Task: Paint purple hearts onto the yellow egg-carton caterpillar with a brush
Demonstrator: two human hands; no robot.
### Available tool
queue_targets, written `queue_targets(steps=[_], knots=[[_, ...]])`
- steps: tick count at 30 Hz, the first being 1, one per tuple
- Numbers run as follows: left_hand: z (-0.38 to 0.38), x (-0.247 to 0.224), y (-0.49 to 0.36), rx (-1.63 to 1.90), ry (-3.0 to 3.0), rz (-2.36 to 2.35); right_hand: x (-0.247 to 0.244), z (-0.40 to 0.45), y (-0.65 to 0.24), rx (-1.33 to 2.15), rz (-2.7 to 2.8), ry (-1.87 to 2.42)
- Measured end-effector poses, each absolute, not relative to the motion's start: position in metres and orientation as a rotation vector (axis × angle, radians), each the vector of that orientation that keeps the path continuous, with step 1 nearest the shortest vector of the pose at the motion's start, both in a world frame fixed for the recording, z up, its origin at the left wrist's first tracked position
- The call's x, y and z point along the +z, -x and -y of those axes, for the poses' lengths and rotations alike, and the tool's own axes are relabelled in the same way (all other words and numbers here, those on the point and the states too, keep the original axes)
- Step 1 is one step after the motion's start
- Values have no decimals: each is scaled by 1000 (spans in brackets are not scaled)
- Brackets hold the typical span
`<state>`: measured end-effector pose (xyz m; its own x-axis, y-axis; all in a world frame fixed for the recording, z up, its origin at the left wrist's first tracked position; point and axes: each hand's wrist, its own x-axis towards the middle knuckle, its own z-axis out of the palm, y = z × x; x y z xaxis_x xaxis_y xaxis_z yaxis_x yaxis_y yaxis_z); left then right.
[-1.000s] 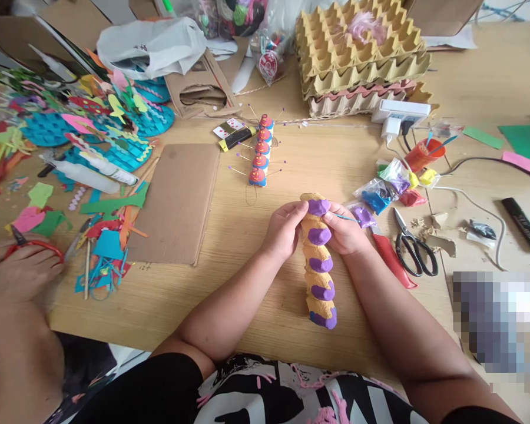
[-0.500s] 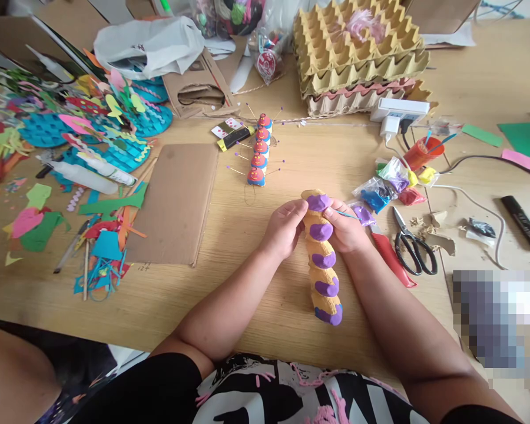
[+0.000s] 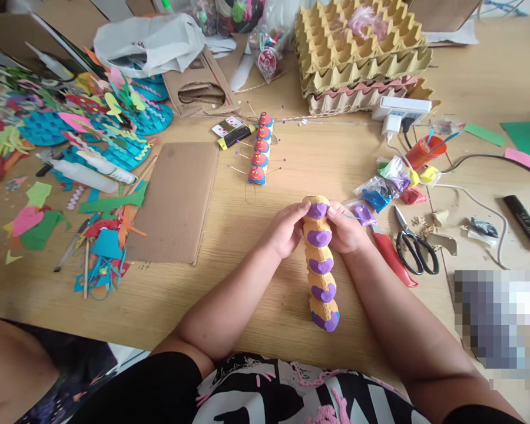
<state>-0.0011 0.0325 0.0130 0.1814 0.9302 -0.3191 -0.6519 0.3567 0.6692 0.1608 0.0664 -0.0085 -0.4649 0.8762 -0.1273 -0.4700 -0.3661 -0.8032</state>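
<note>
A tan egg-carton strip [image 3: 320, 253] with purple clay patches on its humps is held lengthwise over the table. My left hand [image 3: 288, 228] grips its far end from the left, thumb near the top purple patch. From the right, my right hand [image 3: 347, 228] pinches the same end, and a thin blue stick [image 3: 355, 217] pokes out beside its fingers. Farther off stands a red and blue strip [image 3: 260, 150] with faces and purple-tipped pins.
Brown cardboard [image 3: 172, 203], paper scraps [image 3: 108, 244] and glue bottles [image 3: 86, 175] lie left. Egg trays [image 3: 362, 53] are stacked at the back. Right are clay bags [image 3: 375, 199], scissors [image 3: 415, 247], a red-handled tool [image 3: 393, 259], a red cup [image 3: 425, 152] and a black marker [image 3: 524, 222].
The held strip has turned slightly, so its purple patches face up more squarely, and its near end sits a little lower. Both hands keep their hold.
</note>
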Motion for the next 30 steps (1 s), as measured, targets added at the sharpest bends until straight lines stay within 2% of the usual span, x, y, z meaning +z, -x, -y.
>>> queue_targets(steps=[12,30], knots=[[-34,14,4,1104,-290,-725,-9,-67,-159,2016,818,773],[-33,4,4,1137,-414,-756,-2,-64,-156,2015,804,725]])
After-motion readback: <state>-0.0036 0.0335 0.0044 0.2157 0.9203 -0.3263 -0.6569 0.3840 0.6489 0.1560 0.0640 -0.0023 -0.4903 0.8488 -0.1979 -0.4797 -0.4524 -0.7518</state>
